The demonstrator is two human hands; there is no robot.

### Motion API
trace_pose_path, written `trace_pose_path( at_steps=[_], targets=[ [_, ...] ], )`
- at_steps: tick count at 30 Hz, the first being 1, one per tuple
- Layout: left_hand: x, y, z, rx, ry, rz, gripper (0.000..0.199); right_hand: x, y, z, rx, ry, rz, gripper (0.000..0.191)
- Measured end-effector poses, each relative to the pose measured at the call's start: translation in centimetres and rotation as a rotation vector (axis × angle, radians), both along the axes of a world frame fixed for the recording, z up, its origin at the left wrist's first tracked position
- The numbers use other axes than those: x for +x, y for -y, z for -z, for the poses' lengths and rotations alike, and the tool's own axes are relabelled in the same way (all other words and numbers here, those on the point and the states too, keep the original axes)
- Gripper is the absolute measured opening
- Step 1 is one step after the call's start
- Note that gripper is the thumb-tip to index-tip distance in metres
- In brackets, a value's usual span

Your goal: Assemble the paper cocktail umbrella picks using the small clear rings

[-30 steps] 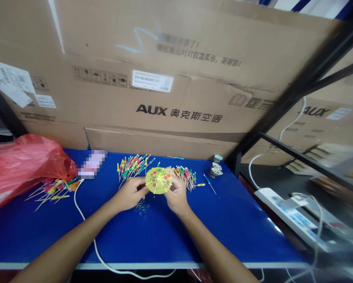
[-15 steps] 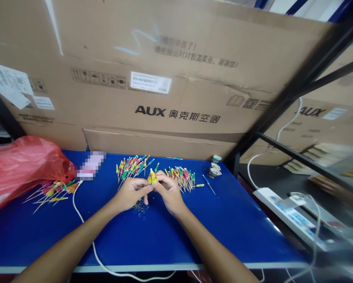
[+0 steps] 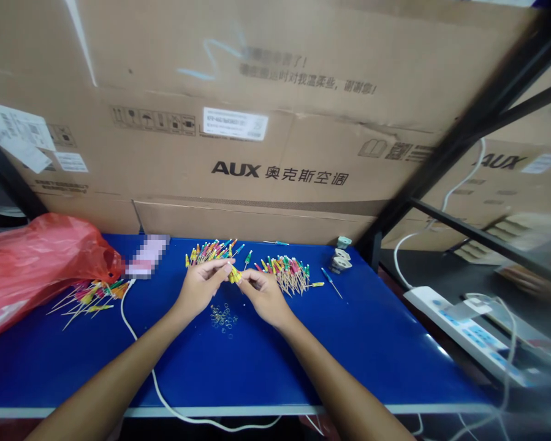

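Note:
Between my two hands is a small yellow paper umbrella (image 3: 234,275), its paper partly folded together. My left hand (image 3: 200,286) pinches it at its white tip, and my right hand (image 3: 265,299) grips its other end with thumb and fingers. Just below the hands, a scatter of tiny clear rings (image 3: 223,318) lies on the blue table (image 3: 362,343). Behind my left hand is a pile of closed colourful umbrellas (image 3: 211,250). Another pile of closed umbrellas (image 3: 290,274) lies to the right of my right hand.
A red plastic bag (image 3: 40,257) lies at the left, with more umbrellas (image 3: 89,296) beside it. A blurred-out phone (image 3: 147,256) trails a white cable (image 3: 153,373). Small stacked pieces (image 3: 341,261) and a blue umbrella (image 3: 331,282) are at the right. A large cardboard box (image 3: 275,153) stands behind.
The yellow umbrella has tilted and its paper looks narrower. My left hand has moved up to its tip, and the rings beneath now show more fully. The view has shifted slightly.

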State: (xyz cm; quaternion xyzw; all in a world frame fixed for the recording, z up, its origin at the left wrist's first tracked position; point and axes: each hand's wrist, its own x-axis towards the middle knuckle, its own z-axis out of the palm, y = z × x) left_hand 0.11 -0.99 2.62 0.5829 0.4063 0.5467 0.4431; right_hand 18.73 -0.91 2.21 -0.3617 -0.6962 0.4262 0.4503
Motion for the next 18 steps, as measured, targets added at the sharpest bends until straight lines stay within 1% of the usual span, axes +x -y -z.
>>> trace_pose_path(
  at_steps=[3,6,11,14,18],
  targets=[
    [0.16,0.15,-0.3,0.014,-0.01,-0.035,0.033,-0.25,0.25,-0.04,0.032,0.042,-0.014,0.03],
    [0.02,0.16,-0.62,0.051,-0.009,-0.082,0.028,-0.11,0.43,-0.3,0.085,0.102,-0.002,0.026],
    [-0.43,-0.07,-0.67,0.083,0.026,-0.123,0.028,0.31,0.43,-0.54,0.195,0.243,-0.015,0.019],
    [-0.54,-0.28,-0.5,0.071,0.016,-0.101,0.027,0.46,0.47,-0.54,0.24,0.293,-0.053,0.018],
    [-0.7,-0.58,-0.26,0.012,-0.055,0.01,0.025,0.63,0.56,-0.59,0.275,0.36,-0.099,0.019]
  ],
)
